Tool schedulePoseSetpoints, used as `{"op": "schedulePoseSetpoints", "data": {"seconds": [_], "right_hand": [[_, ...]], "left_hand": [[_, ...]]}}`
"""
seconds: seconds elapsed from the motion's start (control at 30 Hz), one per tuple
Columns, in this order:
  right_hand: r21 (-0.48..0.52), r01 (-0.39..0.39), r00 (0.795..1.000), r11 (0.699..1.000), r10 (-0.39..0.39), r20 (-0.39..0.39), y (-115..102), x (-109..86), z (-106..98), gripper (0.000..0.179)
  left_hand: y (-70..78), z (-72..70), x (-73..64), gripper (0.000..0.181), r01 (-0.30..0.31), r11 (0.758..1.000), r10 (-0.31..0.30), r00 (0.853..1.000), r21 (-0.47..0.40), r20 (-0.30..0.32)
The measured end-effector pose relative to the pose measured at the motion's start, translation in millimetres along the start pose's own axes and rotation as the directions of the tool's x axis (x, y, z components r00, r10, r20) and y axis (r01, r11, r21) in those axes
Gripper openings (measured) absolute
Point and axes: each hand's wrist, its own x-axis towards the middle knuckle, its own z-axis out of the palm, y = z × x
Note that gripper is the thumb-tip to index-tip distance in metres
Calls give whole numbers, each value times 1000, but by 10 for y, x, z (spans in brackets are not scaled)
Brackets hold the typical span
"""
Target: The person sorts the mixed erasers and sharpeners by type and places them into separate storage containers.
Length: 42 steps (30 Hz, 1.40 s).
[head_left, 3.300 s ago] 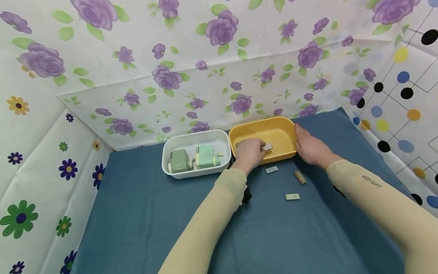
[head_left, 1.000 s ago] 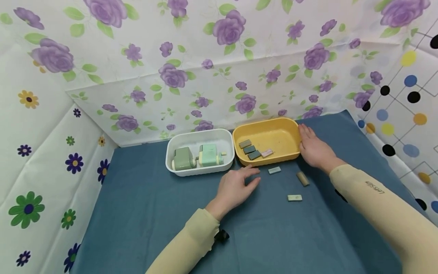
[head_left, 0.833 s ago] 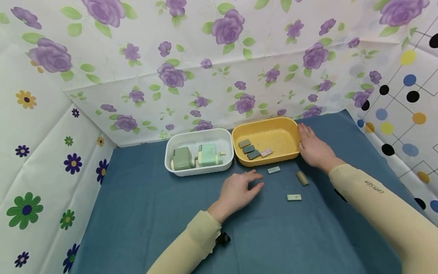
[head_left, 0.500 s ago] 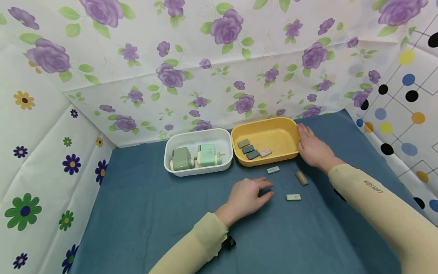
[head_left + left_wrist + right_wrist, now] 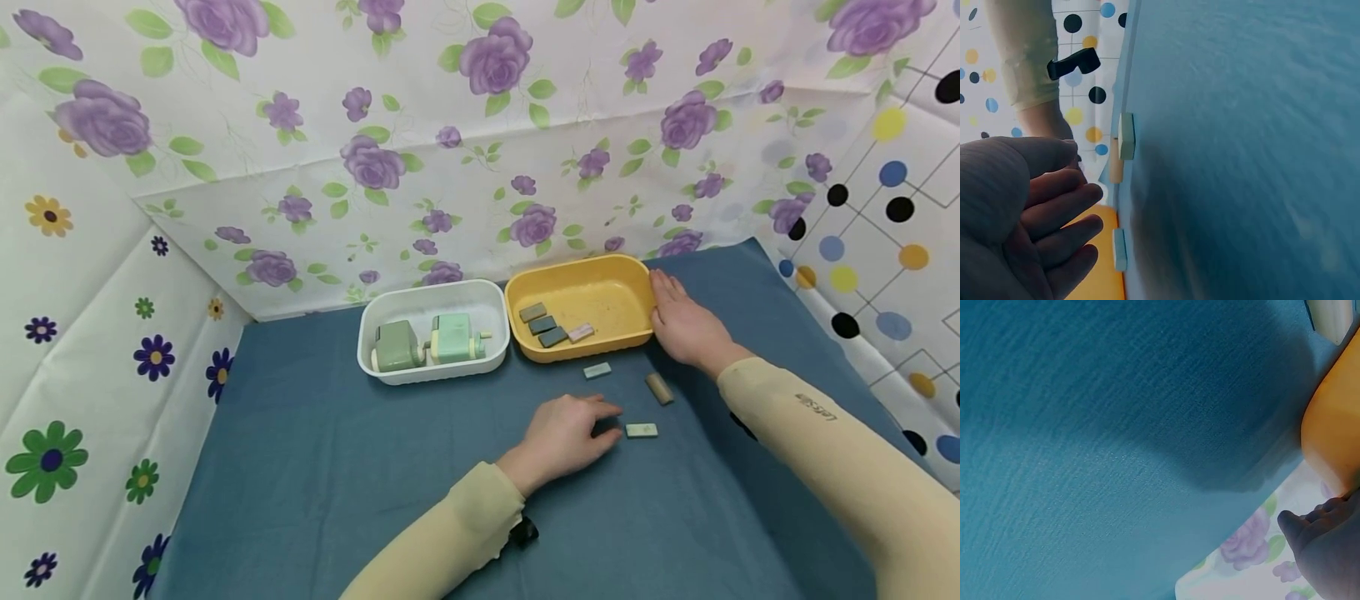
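Note:
My left hand (image 5: 568,440) hovers over the blue cloth, holding nothing, fingers apart and loosely bent. Its fingertips are just left of a pale green eraser-like block (image 5: 641,430), which also shows beyond the thumb in the left wrist view. My right hand (image 5: 688,323) rests against the right end of the yellow tray (image 5: 622,349), fingers straight. A brown block (image 5: 659,388) and a pale blue-grey block (image 5: 597,371) lie on the cloth before the tray. Inside its left part are a pink block (image 5: 581,332), two dark blocks and an olive block (image 5: 533,312).
Left of the yellow tray stands a white tray (image 5: 435,377) with two crank pencil sharpeners, one dark green (image 5: 395,346), one mint (image 5: 452,337). A flowered sheet (image 5: 450,208) rises behind. Patterned sheets flank the blue cloth (image 5: 337,467).
My left hand put the pink block into the yellow tray, drew back empty, then moved right and nearer to the pale green block. My right hand stayed at the tray's end.

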Motion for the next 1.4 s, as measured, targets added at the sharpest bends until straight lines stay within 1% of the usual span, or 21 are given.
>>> {"op": "schedulePoseSetpoints", "data": {"seconds": [0.27, 0.37, 0.6, 0.87, 1.0, 1.2, 1.27, 1.4], "right_hand": [[13, 0, 1000, 1000, 0, -7, -6, -9, 7, 68], [7, 1, 1000, 1000, -1, -5, -3, -10, 4, 68], [6, 6, 1000, 1000, -6, -4, -5, -24, -7, 68], [11, 2, 1000, 1000, -1, -12, 0, -11, 11, 68], [8, -4, 1000, 1000, 4, -11, 8, -4, 18, 69], [12, -4, 1000, 1000, 4, -12, 0, -9, 13, 69], [12, -4, 1000, 1000, 4, -14, -2, -14, 13, 69], [16, 1, 1000, 1000, 0, -19, -10, -19, 15, 69]], "left_hand": [[82, 169, 132, 33, -18, 999, 17, 999, 45, 31], [111, 213, 172, 33, -25, 998, 23, 999, 65, 33], [143, 268, 248, 32, -15, 995, 10, 999, 103, 51], [164, 308, 287, 31, 10, 990, -21, 997, 137, 78], [189, 319, 296, 31, 3, 982, -20, 996, 191, 86], [234, 333, 309, 32, -6, 954, -31, 992, 299, 119], [244, 338, 313, 31, -7, 948, -32, 993, 319, 117], [258, 336, 311, 25, -6, 943, -28, 995, 333, 98]]}}
